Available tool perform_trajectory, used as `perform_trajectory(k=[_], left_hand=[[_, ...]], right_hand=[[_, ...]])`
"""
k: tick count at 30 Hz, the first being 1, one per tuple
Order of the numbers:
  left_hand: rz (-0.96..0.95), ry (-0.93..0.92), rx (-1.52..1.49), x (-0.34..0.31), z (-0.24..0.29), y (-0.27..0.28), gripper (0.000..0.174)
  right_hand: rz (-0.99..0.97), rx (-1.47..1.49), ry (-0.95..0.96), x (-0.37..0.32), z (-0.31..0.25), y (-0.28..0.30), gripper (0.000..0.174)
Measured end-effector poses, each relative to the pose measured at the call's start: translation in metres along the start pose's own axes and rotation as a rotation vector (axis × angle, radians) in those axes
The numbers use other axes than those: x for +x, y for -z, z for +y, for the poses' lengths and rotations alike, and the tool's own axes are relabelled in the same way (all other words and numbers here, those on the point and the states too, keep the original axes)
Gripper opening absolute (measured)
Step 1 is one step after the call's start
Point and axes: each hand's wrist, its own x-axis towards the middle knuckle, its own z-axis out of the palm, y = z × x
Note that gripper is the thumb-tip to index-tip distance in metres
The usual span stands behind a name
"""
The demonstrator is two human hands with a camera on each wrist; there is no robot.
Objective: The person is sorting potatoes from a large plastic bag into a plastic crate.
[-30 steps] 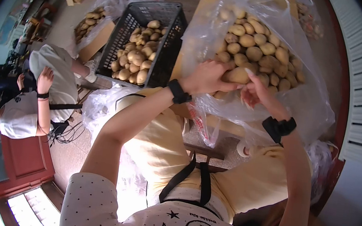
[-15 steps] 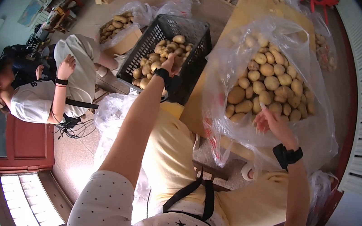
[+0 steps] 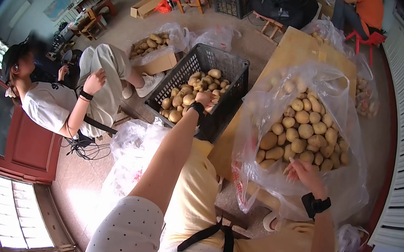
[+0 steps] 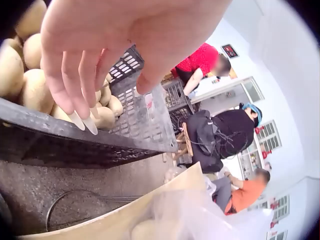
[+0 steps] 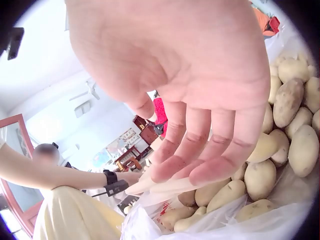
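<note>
My left hand (image 3: 206,99) reaches over the potatoes (image 3: 180,100) in a black plastic crate (image 3: 236,82). In the left wrist view, its fingers hang down with nothing between them, the long nails (image 4: 82,121) overlapping the crate's rim. My right hand (image 3: 306,174) hovers at the near edge of a heap of potatoes (image 3: 306,132) inside a spread clear plastic bag (image 3: 351,194). Loosely bent and holding nothing, its fingers (image 5: 220,145) overlap the bag's potatoes in the right wrist view.
The bag lies on a wooden board (image 3: 293,51). Beyond the crate stands a cardboard box (image 3: 161,63) beside more potatoes (image 3: 149,43). A seated person (image 3: 52,101) is at the left; others sit at the back near another crate (image 3: 228,4).
My left hand has left the bag, where it held a potato, and crossed leftward to the crate; that potato is no longer in it. The right hand stays by the bag. The head view has tilted up.
</note>
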Motion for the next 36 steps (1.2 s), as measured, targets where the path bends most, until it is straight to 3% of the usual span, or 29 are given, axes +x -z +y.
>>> perform_trajectory(k=[1,2,6,8,13,36], left_hand=[[0.036,-0.06,0.041,-0.007,0.006,-0.006,0.044],[0.056,-0.105,0.07,-0.014,0.01,-0.012,0.059],[-0.021,-0.173,0.046,-0.023,0.016,-0.024,0.069],[-0.005,-0.289,0.189,-0.028,0.02,-0.032,0.075],[-0.073,-0.303,0.215,-0.046,0.029,-0.05,0.077],[-0.07,-0.409,0.323,-0.068,0.025,-0.046,0.076]], right_hand=[[-0.002,-0.002,0.01,0.0,0.001,-0.001,0.036],[0.002,-0.004,0.013,-0.001,0.0,-0.001,0.036],[0.016,-0.014,0.037,-0.003,0.002,-0.003,0.036],[0.019,-0.044,0.056,-0.003,0.001,-0.003,0.039],[0.091,-0.137,0.065,-0.004,0.0,-0.007,0.051],[0.153,-0.276,0.138,-0.011,0.004,-0.012,0.043]])
